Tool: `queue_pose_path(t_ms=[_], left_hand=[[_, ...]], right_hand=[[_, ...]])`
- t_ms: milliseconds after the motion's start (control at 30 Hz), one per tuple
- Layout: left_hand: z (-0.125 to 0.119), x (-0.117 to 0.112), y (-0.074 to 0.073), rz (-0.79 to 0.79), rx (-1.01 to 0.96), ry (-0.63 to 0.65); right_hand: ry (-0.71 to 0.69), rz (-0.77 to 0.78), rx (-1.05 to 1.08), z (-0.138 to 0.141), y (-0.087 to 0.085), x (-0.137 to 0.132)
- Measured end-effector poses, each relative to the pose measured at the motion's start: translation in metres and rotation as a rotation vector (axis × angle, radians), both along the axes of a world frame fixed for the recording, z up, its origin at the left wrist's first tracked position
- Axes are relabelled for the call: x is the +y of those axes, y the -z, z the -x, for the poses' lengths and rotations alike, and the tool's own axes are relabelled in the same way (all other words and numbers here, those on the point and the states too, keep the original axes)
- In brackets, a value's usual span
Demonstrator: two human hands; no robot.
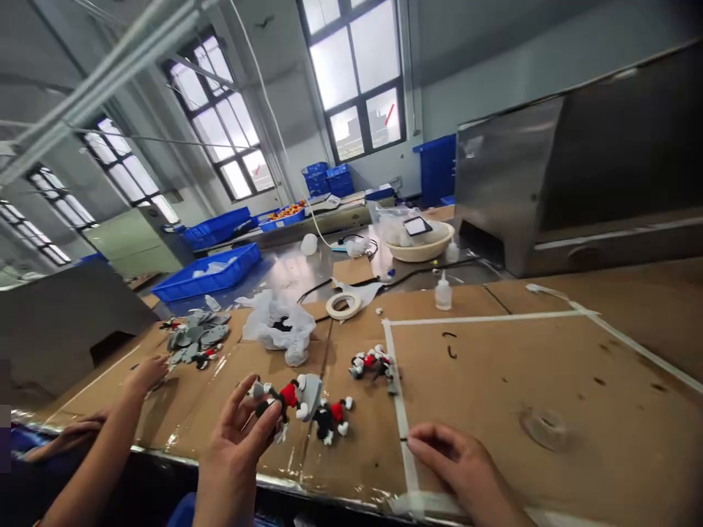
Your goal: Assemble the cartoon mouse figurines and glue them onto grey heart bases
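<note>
Cardboard-covered bench [472,395], figurines [336,412], tape roll [343,315], bottle [443,295]

Open passage: taped area of the counter [494,395], right of the right hand [458,465]; low obstacle there, clear ring [543,428]. Second gap: between right hand and loose figure [330,420]. Obstacles I count beyond the left hand [239,439]: white bag [274,322], tape roll [343,315]. Leftward: co-worker's arm [104,468].

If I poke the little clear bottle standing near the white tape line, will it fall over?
The bottle might tip if poked near its thin top, since it stands upright. Once down, it could roll, because its sides look round. It's probably light, being so small, though I can't tell how full it is.
</note>
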State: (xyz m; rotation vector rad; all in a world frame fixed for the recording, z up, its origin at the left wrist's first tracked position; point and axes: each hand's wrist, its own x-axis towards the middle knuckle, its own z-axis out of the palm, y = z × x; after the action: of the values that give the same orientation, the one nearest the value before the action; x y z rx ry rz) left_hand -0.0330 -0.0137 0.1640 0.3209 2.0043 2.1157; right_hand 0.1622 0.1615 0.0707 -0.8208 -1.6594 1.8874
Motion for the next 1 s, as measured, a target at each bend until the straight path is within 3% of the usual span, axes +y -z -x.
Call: queue_pose_path(t_ms=[67,100,200,367,533,767,1000], left_hand=[[-0.039,0.007,0.02,-0.03,-0.095,0.002],[-0.055,0.01,0.03,-0.042,-0.118,0.016],[-0.089,0.022,0.053,-0.072,-0.127,0.065],[-0.109,0.035,0.078,-0.079,-0.165,0.09],[-0.121,0.043,0.086,-0.111,-0.176,0.067],[-0.14,0.05,0.084,-0.129,-0.152,-0.041],[-0.147,0.05,0.087,-0.148,-0.172,-0.038]], right_hand=[[-0.061,0.324,0.08,-0.003,-0.01,-0.002],[-0.096,0.415,0.11,-0.004,-0.016,-0.003],[-0.125,0.505,0.115,-0.012,-0.028,-0.005],[-0.12,0.522,0.085,-0.023,-0.03,-0.001],[-0.077,0.446,0.094,-0.026,-0.023,0.007],[-0.058,0.322,0.048,-0.032,-0.018,0.009],[-0.076,0.199,-0.016,-0.036,-0.02,0.007]])
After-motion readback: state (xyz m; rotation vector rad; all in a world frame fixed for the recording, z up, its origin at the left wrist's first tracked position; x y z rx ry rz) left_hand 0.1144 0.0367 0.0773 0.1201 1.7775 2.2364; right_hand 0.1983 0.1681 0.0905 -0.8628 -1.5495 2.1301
